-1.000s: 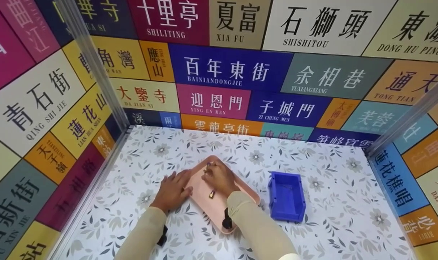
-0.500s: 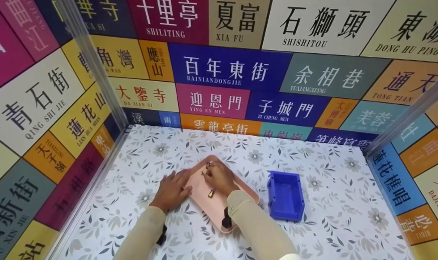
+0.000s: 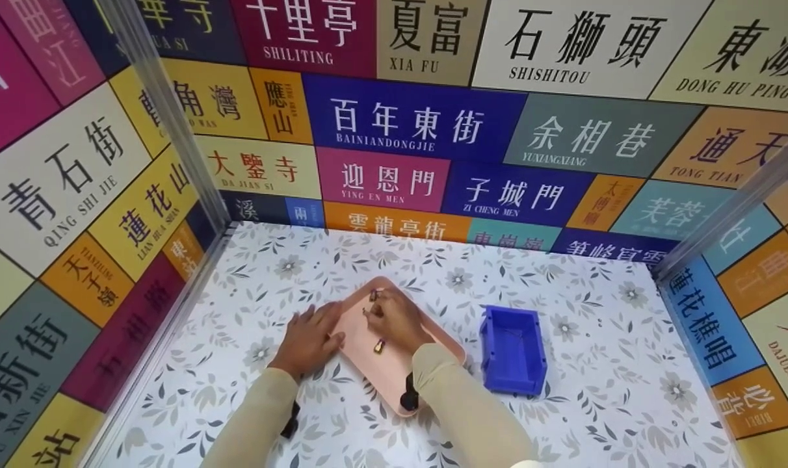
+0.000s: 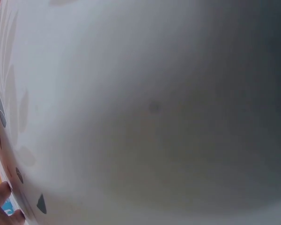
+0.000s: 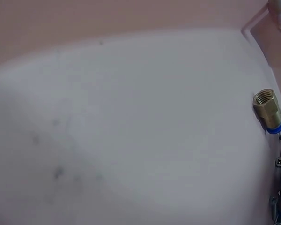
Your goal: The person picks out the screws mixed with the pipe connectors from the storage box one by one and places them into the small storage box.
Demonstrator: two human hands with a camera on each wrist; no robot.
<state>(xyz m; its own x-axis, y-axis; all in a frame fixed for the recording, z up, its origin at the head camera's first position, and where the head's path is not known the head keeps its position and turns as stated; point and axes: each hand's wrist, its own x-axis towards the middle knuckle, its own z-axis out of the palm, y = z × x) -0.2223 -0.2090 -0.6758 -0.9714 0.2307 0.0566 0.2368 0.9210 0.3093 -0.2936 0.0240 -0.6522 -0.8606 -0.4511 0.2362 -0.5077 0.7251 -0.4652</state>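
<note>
A pink tray (image 3: pixel 397 383) lies slanted on the table in the head view. My left hand (image 3: pixel 309 338) rests with its fingers spread on the tray's left edge; in the left wrist view only its fingertips (image 4: pixel 4 204) show. Over the tray's far part, my right hand (image 3: pixel 397 320) has bent fingers down among small metal parts. A brass threaded fitting (image 5: pixel 268 110) with a blue ring lies nearer in the tray. Screws (image 5: pixel 280 161) and other fittings crowd the right wrist view's right edge, by barely visible fingertips. Whether those fingertips pinch a part is hidden.
A blue plastic bin (image 3: pixel 514 351) stands right of the tray. The table (image 3: pixel 602 383) has a white cloth with leaves and flowers. Sign-covered walls (image 3: pixel 407 117) enclose the back and sides. A black wrist camera (image 3: pixel 409 398) sits at the right wrist, above the tray's near end.
Both hands stay almost in place. The right hand's fingers shift slightly among the small parts at the tray's far end. The brass fitting nearer in the tray stays put.
</note>
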